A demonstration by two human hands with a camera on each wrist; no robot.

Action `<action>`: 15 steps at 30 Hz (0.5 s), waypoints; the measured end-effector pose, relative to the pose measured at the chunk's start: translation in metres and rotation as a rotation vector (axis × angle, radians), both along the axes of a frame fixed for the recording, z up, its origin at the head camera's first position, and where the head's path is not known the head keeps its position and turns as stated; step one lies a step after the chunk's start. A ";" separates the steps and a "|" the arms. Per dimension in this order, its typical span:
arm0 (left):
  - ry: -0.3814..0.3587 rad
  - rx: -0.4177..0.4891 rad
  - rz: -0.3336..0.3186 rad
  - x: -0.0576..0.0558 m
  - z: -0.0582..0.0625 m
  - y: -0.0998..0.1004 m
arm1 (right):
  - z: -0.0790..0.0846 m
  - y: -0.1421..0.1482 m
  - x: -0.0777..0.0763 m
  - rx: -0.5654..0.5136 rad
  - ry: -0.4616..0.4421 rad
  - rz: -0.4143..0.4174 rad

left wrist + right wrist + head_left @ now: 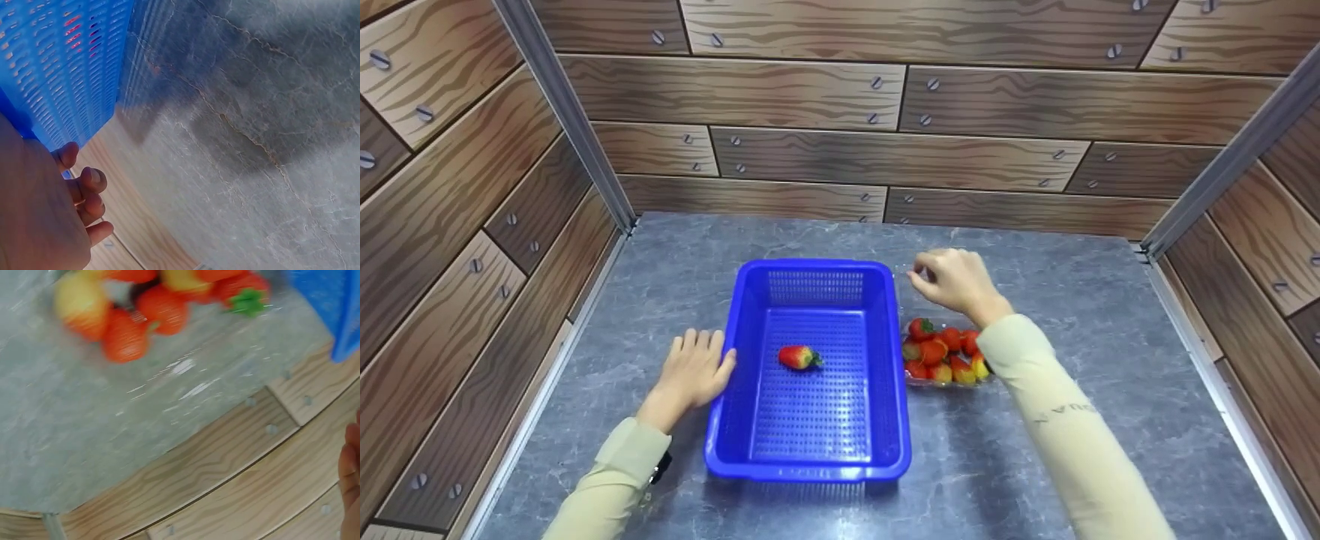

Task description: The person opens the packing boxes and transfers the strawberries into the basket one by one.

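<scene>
My left hand (695, 369) lies against the left side of a blue plastic basket (808, 474), thumb at the rim and the other fingers extended loosely outside it. In the left wrist view, the left hand (45, 208) shows beside the perforated basket wall (62, 62). One strawberry (796, 358) lies inside the basket. Just right of it, a clear plastic container (949, 385) holds several strawberries (934, 351). Beyond these, my right hand (958, 279) hovers with loosely curled fingers and nothing visible in them. Only part of the right hand (351, 478) appears at the right wrist view's edge.
A grey marbled tabletop (1072, 300) extends around the basket. Wood-patterned panels (780, 157) enclose it at the back and both sides, with metal posts (570, 112) in the corners. Shiny clear plastic (191, 377) lies beside the strawberries in the right wrist view.
</scene>
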State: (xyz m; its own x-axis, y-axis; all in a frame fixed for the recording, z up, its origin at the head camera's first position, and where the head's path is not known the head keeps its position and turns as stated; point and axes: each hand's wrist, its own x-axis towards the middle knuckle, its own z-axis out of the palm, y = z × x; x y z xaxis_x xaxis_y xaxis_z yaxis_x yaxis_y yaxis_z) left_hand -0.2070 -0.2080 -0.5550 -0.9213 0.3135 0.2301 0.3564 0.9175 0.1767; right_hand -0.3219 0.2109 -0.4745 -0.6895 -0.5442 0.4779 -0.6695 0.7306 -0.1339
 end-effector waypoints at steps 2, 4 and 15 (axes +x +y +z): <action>-0.002 -0.006 0.001 0.000 -0.001 0.000 | -0.004 0.012 0.002 0.034 -0.056 0.018; -0.008 -0.009 0.004 -0.001 -0.001 -0.001 | -0.008 0.022 0.004 0.062 -0.137 0.015; -0.014 0.001 0.005 0.001 -0.001 -0.001 | -0.037 0.056 0.022 0.017 -0.481 -0.054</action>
